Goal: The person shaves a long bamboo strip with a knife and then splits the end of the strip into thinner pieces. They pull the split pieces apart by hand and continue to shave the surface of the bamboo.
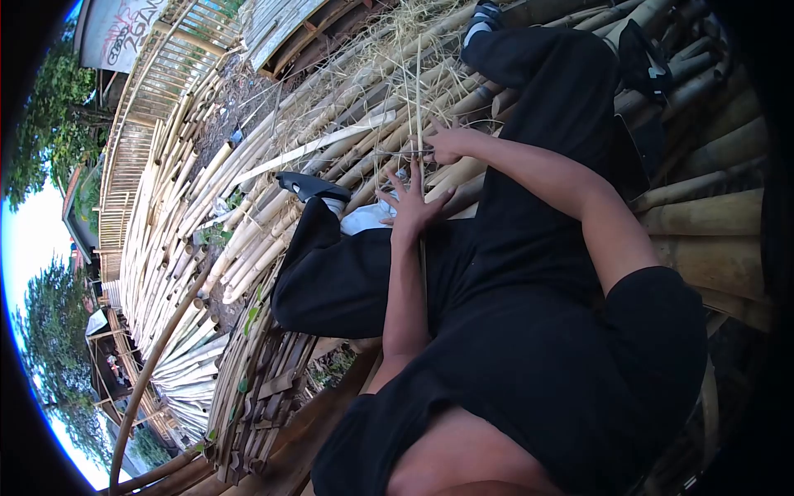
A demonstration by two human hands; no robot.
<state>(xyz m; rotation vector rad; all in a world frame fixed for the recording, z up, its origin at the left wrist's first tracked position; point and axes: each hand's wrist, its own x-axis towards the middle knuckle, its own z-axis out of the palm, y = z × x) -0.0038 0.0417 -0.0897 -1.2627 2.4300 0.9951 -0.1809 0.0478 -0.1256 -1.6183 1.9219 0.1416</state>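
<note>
A long thin bamboo strip (419, 91) runs lengthwise in front of me, passing by both hands and down toward my lap. My left hand (411, 204) lies over it with fingers spread wide, one fingertip right at the strip. Just beyond, my right hand (449, 145) has some fingertips close together at the strip, while other fingers stick out. Another thin, dark strip (389, 155) crosses there; part of it is hidden by the fingers. A whitish plastic piece (364, 218) lies beneath my left hand, between my legs.
I sit on bamboo poles with legs apart, dark shoes (310, 187) resting on them. Pale shavings (389, 74) and a flat split bamboo slat (310, 149) lie ahead. Many bamboo poles (157, 240) are stacked to the left, near a bamboo fence (136, 140). Thick poles (703, 215) lie at right.
</note>
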